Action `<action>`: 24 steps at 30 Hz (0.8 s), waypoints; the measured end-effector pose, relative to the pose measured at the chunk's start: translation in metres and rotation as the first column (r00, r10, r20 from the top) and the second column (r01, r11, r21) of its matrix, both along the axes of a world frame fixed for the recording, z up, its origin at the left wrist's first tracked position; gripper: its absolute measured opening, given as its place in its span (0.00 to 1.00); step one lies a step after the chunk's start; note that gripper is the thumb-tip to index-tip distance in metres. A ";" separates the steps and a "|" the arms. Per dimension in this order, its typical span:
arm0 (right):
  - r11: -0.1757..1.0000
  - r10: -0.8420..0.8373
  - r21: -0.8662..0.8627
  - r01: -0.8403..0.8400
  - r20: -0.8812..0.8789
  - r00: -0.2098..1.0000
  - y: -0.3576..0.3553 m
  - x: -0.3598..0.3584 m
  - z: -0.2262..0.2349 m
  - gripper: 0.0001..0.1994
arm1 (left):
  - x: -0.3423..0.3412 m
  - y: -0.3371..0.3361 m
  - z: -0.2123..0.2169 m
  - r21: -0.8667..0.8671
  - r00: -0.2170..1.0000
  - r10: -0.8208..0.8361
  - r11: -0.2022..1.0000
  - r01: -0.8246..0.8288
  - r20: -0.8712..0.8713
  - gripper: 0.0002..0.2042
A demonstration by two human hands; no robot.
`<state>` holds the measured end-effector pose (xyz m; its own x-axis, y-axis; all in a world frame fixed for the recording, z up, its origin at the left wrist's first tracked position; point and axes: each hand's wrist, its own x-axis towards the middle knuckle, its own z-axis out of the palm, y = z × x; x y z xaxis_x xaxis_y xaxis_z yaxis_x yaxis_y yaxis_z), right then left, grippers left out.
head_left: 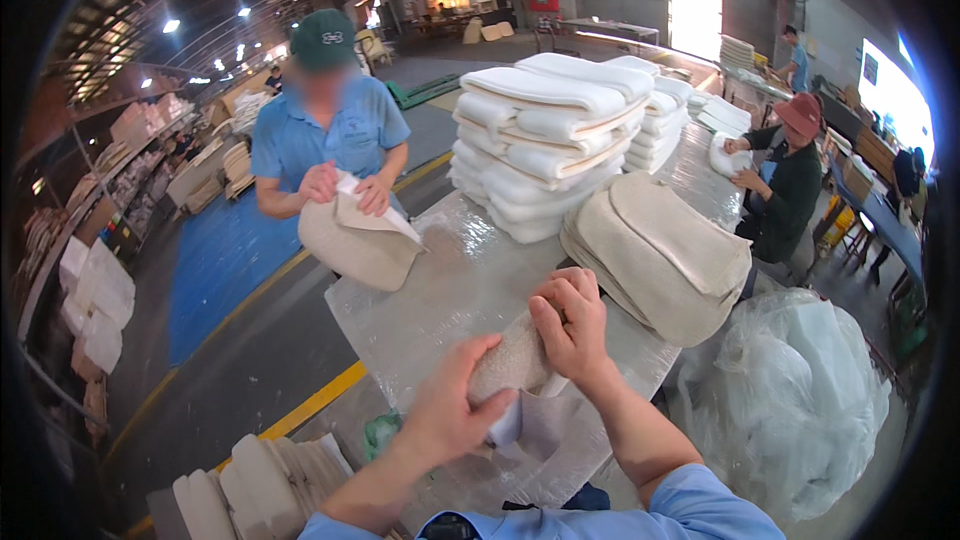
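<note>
Over the near part of the plastic-covered table [400,325], I hold a beige fabric cover [505,365] with something white showing at its lower opening. My left hand [445,410] grips its left side, thumb and fingers curved around it. My right hand [572,328] is closed on the fabric's upper right part, fingers bent in. A grey flap of the cover hangs down below my hands. Just right of my right hand lies a stack of beige fabric covers [660,250]. Behind it rise stacks of folded white foam pads [550,140].
Across the table a co-worker in a blue shirt [330,130] handles another beige cover [360,245]. A person in a red hat [775,180] works at the far right. A bulging clear plastic bag [790,400] stands right; beige pieces [260,490] lie lower left.
</note>
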<state>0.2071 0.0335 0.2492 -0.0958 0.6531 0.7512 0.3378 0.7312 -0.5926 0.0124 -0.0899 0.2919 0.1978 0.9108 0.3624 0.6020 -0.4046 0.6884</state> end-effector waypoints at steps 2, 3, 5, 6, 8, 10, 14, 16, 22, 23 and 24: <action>0.992 0.122 -0.057 -0.116 0.123 0.985 -0.001 0.014 0.005 0.14 | -0.028 0.006 0.004 -0.035 1.000 -0.009 0.999 0.008 -0.022 0.32; 0.972 0.215 -0.130 -0.196 0.155 0.964 -0.005 0.021 0.010 0.16 | -0.036 0.006 0.008 -0.056 0.997 0.072 0.996 -0.073 -0.014 0.28; 0.941 0.299 -0.228 -0.251 0.209 0.931 -0.014 0.024 0.013 0.21 | -0.043 0.004 0.005 0.059 0.986 0.149 0.988 -0.145 -0.077 0.27; 0.948 0.263 -0.234 -0.215 0.197 0.945 -0.023 0.021 0.015 0.20 | -0.046 0.003 0.005 0.116 0.977 0.186 0.978 -0.173 -0.105 0.27; 0.953 0.188 -0.269 -0.138 0.170 0.967 -0.045 0.012 0.020 0.18 | -0.029 -0.005 -0.001 0.297 0.921 0.331 0.918 -0.263 -0.205 0.25; 0.926 0.209 -0.340 -0.162 0.107 0.972 -0.069 0.009 0.021 0.20 | -0.007 -0.011 -0.012 0.381 0.910 0.385 0.873 -0.306 -0.151 0.24; 0.862 0.366 -0.352 -0.364 -0.065 0.929 -0.114 -0.012 0.006 0.24 | -0.008 0.002 -0.056 0.389 0.949 0.282 0.866 -0.316 0.144 0.25; 0.858 0.412 -0.269 -0.438 -0.150 0.899 -0.130 -0.025 -0.003 0.27 | -0.015 0.010 -0.058 0.404 0.955 0.134 0.884 -0.236 0.265 0.26; 0.822 0.374 -0.312 -0.477 -0.337 0.864 -0.098 -0.035 -0.034 0.25 | -0.003 -0.029 -0.043 -0.007 0.771 0.163 0.980 -0.201 0.616 0.30; 0.755 0.406 -0.315 -0.575 -0.465 0.787 -0.091 -0.046 -0.027 0.27 | -0.003 -0.038 -0.040 -0.027 0.727 0.163 0.980 -0.195 0.667 0.31; 0.691 0.412 -0.305 -0.655 -0.579 0.704 -0.084 -0.059 -0.016 0.29 | -0.003 -0.042 -0.038 -0.067 0.722 0.183 0.980 -0.186 0.668 0.31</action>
